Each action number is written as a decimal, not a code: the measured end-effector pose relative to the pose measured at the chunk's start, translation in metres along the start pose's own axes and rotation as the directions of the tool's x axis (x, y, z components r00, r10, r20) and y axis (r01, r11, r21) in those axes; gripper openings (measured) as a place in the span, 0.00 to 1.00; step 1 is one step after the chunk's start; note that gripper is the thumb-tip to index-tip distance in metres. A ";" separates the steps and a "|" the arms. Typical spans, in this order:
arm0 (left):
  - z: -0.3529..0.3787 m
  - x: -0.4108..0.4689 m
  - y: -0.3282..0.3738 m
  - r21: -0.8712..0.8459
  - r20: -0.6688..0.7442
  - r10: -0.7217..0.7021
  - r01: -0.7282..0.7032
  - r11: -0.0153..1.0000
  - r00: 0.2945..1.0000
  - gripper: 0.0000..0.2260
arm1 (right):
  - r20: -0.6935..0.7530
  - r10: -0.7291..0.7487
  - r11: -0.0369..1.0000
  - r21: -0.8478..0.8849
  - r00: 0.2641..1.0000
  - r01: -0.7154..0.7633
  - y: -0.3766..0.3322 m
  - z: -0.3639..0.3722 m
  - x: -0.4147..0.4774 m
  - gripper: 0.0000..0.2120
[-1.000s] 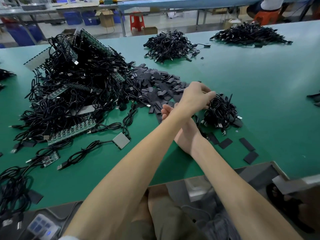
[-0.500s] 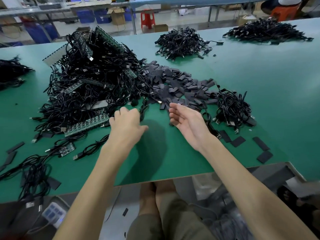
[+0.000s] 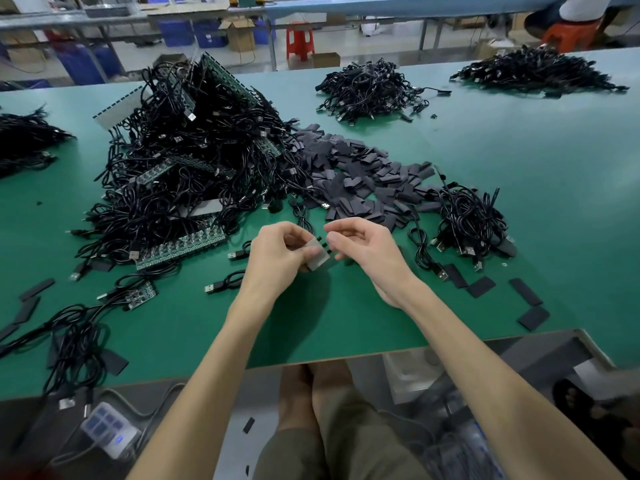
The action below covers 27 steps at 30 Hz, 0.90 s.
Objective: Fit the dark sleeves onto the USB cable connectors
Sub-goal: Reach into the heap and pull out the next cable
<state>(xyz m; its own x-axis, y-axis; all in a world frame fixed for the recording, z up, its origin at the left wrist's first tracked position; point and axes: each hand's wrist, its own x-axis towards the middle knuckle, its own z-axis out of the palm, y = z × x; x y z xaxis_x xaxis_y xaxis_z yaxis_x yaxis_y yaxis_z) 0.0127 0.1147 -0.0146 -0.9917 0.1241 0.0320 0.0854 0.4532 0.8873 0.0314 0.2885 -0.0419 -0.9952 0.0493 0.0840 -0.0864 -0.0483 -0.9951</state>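
Dark sleeves [image 3: 363,181] heaped just beyond pale board [image 3: 318,256] pinched in left hand [image 3: 280,258], right hand [image 3: 367,251] curled beside that board, grip impossible to tell; best aligned squarely before sliding on.

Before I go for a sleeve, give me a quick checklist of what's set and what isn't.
1. Part gripped: ok, left hand pinches a pale flat piece.
2. Free right hand: cannot tell, fingers curled beside the piece.
3. Sleeve in hand: not ok, none visible in either hand.
4. Nearby sleeve pile: ok, just beyond the hands.
5. Exposed connector: cannot tell, fingers hide it.
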 end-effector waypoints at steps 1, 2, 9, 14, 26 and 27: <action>0.004 0.000 -0.001 -0.056 -0.020 0.015 -0.016 0.998 1.000 0.05 | 0.002 0.000 1.000 -0.024 1.000 0.000 0.000 0.000 0.000 0.08; 0.008 0.000 -0.002 -0.085 -0.044 0.032 -0.036 0.996 0.999 0.05 | -0.005 -0.005 0.999 -0.045 1.000 0.005 0.001 -0.001 0.000 0.09; 0.018 0.002 -0.008 -0.264 -0.121 0.040 -0.071 0.962 0.992 0.04 | -0.006 -0.010 0.977 -0.215 1.000 0.009 0.004 0.000 0.000 0.09; 0.006 0.006 -0.009 -0.148 -0.001 0.065 -0.064 0.987 0.998 0.04 | -0.010 -0.018 0.976 -0.216 1.000 0.015 0.005 0.001 -0.002 0.02; 0.000 0.008 -0.001 0.085 0.002 0.197 -0.197 0.977 0.980 0.03 | -0.051 -0.063 0.978 -0.203 0.997 0.052 0.005 0.002 -0.001 0.05; 0.002 0.006 -0.002 -0.012 -0.008 0.167 -0.167 0.986 0.986 0.03 | -0.048 -0.065 0.976 -0.212 0.997 0.053 0.004 0.002 -0.001 0.06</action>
<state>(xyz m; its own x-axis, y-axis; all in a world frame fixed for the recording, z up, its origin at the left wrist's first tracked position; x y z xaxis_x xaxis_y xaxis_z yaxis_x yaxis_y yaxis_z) 0.0067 0.1162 -0.0168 -0.9642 0.1915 0.1836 0.2491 0.4157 0.8747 0.0319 0.2864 -0.0461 -0.9842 0.1002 0.1457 -0.1277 0.1669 -0.9777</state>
